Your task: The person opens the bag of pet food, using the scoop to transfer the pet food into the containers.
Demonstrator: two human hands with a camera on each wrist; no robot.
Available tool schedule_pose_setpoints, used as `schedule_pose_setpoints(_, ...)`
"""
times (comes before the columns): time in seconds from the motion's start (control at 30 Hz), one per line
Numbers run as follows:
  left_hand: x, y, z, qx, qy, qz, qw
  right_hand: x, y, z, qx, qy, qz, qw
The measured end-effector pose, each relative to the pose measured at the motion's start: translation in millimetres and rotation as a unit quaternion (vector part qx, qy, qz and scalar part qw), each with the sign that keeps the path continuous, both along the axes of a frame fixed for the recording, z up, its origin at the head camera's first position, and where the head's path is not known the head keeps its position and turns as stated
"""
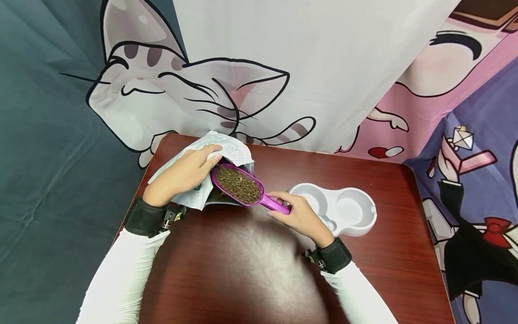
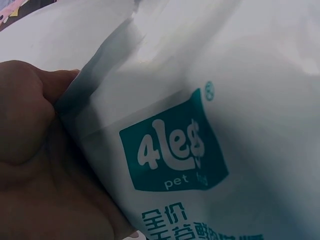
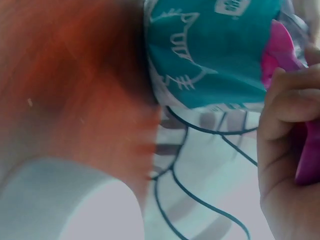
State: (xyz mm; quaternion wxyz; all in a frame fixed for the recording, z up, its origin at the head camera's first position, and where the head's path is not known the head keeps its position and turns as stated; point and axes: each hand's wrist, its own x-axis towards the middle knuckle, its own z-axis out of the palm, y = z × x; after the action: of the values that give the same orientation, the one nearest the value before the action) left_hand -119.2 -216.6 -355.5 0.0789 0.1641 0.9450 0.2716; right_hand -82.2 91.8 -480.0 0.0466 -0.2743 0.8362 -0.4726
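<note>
A purple scoop [image 1: 236, 183] heaped with brown kibble sits at the mouth of a white pet-food bag [image 1: 194, 196]. My right hand [image 1: 298, 215] grips the scoop's handle. My left hand [image 1: 187, 173] holds the bag by its upper edge. In the left wrist view the bag's white face [image 2: 260, 150] carries a teal logo, with the left hand [image 2: 30, 130] at its edge. The right wrist view shows the bag's teal side [image 3: 215, 65] and the right hand [image 3: 292, 140] curled round the purple handle [image 3: 307, 157]. The kibble inside the bag is mostly hidden.
A white double bowl [image 1: 352, 211] stands on the brown table [image 1: 251, 279], just right of my right hand. Printed cloth with a cartoon cat [image 1: 162, 94] hangs behind the table. The table's right edge lies beyond the bowl.
</note>
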Motion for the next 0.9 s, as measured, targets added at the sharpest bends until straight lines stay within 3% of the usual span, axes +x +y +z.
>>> schedule_pose_setpoints(0.07,-0.7,-0.3,0.7,-0.001,-0.001,-0.001,1.0,0.0,8,7.6,0.021,0.022,0.001,0.9995)
schedule_pose_setpoints(0.3,-3.6,-2.1,1.8,-0.001,0.011,-0.007,0.9999,2.5,38,31.3,0.028,0.01,0.035,0.9989)
schedule_pose_setpoints(0.63,-4.9,-7.5,4.5,0.005,0.005,0.005,1.0,1.6,91,47.1,0.095,0.041,0.034,0.994)
schedule_pose_setpoints(0.9,-6.6,-10.8,2.5,0.025,0.035,0.017,0.9989,8.1,139,48.2,0.115,-0.015,0.025,0.9929)
